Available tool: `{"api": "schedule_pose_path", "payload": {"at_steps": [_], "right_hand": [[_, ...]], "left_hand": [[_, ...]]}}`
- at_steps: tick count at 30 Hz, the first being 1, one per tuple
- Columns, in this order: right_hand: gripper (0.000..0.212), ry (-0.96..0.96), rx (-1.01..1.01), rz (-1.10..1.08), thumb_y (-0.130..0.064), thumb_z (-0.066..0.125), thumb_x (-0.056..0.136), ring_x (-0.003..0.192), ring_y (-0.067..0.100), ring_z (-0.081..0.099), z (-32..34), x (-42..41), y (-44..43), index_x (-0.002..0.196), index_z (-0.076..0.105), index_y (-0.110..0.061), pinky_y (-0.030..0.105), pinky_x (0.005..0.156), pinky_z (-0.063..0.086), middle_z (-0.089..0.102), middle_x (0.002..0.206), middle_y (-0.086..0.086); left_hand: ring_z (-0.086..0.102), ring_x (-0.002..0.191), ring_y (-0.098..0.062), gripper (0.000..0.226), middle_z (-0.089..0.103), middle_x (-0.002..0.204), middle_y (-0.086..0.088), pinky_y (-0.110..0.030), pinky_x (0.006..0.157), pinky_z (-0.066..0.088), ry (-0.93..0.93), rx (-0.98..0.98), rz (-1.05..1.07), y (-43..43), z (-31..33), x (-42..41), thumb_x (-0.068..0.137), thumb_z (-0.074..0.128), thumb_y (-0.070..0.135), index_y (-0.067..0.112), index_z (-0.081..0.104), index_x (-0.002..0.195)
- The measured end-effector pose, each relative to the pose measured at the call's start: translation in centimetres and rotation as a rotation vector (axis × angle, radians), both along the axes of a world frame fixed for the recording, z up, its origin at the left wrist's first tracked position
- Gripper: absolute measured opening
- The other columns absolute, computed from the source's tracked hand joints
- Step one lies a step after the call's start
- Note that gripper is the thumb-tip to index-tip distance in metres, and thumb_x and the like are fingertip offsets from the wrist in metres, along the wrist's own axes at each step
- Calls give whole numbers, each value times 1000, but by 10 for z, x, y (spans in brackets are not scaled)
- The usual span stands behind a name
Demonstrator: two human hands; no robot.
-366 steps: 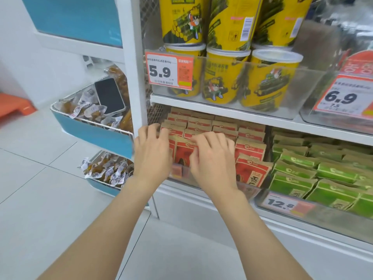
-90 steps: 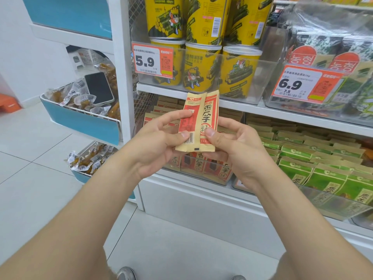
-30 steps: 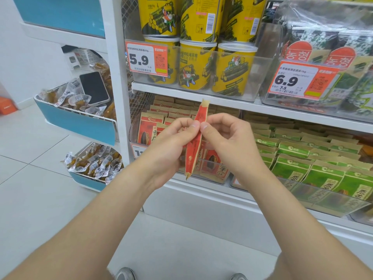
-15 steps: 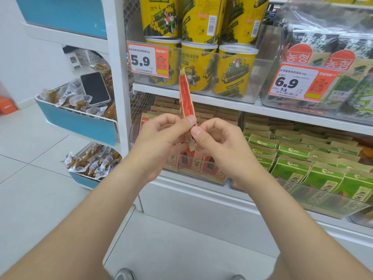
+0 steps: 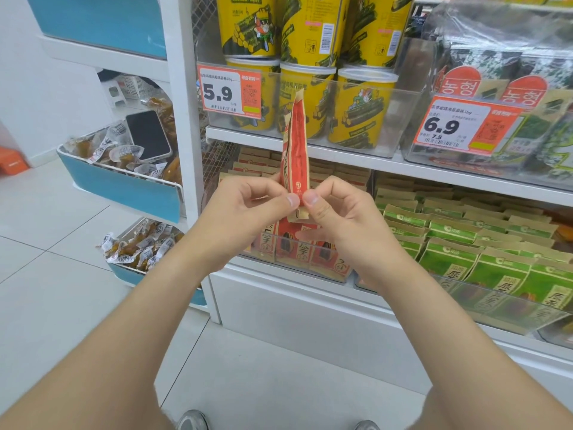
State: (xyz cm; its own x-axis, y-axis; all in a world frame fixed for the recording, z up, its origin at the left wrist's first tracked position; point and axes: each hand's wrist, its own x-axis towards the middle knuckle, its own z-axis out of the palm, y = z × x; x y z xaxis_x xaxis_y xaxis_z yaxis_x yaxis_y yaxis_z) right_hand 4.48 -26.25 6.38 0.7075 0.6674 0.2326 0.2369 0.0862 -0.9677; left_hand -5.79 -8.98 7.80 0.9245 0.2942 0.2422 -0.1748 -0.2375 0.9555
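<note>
Beside the shelf [image 5: 341,153], both hands pinch the red packet [image 5: 296,150]; the left hand [image 5: 248,212] and right hand [image 5: 338,218] should turn it slowly.

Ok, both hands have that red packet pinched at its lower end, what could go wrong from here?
1. The left hand and right hand pinch only the lower end of the red packet. Its tall upper part stands free and could tip or slip out.
2. The tray below looks tightly filled with stocked packets. Pushing this one back in may crumple it.
</note>
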Motion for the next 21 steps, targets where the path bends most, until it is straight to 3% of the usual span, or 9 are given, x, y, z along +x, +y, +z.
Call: {"api": "schedule_pose_path", "payload": {"at_steps": [3,5,7,9,13,18,20,21], "right_hand": [[24,6,12,0,-25,66,103,110,43,73,0,0,2,97,66,-2,55,92,64,75,113,21],[25,0,15,-1,-31,69,98,111,42,73,0,0,2,94,69,-6,54,93,64,76,112,20],[24,-23,9,-4,-34,70,96,111,38,74,0,1,2,93,71,-10,55,95,63,77,111,15],[19,-54,6,-9,-31,70,100,111,35,74,-1,2,0,91,72,-14,57,97,62,78,110,11],[16,-128,23,-17,-18,68,105,111,38,71,-2,4,-1,91,71,-12,63,100,57,78,114,12],[16,-241,1,-34,-27,69,100,138,11,60,-4,6,1,87,73,-19,60,113,48,76,131,0],[16,-236,-17,-73,-23,73,102,134,5,62,-4,4,0,87,75,-17,53,108,54,71,137,-1],[16,-245,-32,-107,-22,75,101,127,0,66,-3,2,0,86,77,-16,43,101,58,69,138,-2]], "left_hand": [[63,114,-58,24,79,115,-13,-90,87,44,-14,-50,-34,3,-2,3,97,74,26,2,80,95],[63,114,-59,28,78,115,-18,-87,94,45,-20,-99,-58,3,-2,5,95,71,21,-7,75,95],[67,115,-52,30,76,115,-24,-75,105,49,-18,-148,-77,4,-2,6,94,69,16,-14,70,94],[73,113,-43,29,76,120,-21,-74,108,48,0,-178,-113,6,-3,6,93,70,13,-16,68,95],[71,127,-31,26,73,135,-13,-71,109,49,20,-198,-169,9,-4,7,91,73,11,-15,69,94],[75,116,-40,36,73,137,-8,-95,101,28,58,-166,-192,11,-6,7,89,80,21,-12,69,97],[77,111,-38,33,76,126,-12,-86,105,39,61,-176,-160,10,-7,8,88,79,17,-12,65,94],[77,110,-38,29,76,122,-20,-76,107,47,53,-194,-132,8,-6,8,86,78,16,-7,62,95]]}}
